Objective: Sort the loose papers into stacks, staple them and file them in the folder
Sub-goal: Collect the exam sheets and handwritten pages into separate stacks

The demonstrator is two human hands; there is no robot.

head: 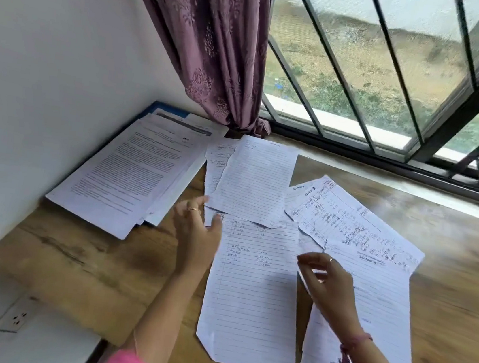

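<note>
While both hands hover over white lined paper sheets (251, 297):
Left hand (196, 230): fingers spread, empty.
Right hand (327, 281): fingertips together, grasp unclear.

matt wooden table (78, 255), lined paper sheets (251, 297) (creased)

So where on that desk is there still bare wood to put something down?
Bare wood shows at the near left corner, between the printed stack and left hand, and along the right side by the window sill. The middle is crowded with lined sheets.
</note>
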